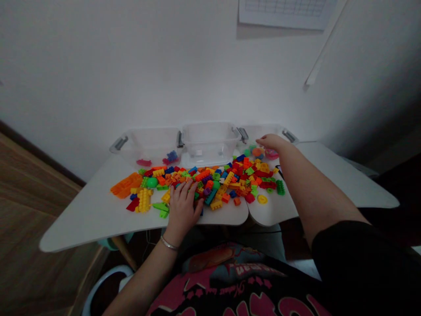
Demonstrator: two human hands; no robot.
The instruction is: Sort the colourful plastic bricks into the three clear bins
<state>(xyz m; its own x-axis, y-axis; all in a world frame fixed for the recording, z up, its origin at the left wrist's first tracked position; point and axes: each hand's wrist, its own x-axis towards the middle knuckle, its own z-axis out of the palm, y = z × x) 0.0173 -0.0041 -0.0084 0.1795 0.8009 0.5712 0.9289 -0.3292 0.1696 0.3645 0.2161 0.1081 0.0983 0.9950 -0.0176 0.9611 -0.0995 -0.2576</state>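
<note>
My left hand (pixel 183 202) lies palm down with fingers spread on the near edge of a heap of colourful toy building bricks (pixel 226 184). Above the right clear plastic bin (pixel 241 142), my right hand (pixel 271 141) reaches in from the side. Its fingers are mostly hidden, so their grip cannot be made out. Below that hand, an orange ball (pixel 257 152), a green ball (pixel 246 152) and a pink piece (pixel 271 154) are in the bin. A green ball (pixel 216 184) sits among the bricks to the right of my left hand.
The middle clear bin (pixel 210 134) and the left clear bin (pixel 154 136) stand against the wall. Pink and blue pieces (pixel 171 156) are in the left one. A large orange piece (pixel 126 185) and a yellow ring (pixel 262 199) lie on the white table (pixel 88 215).
</note>
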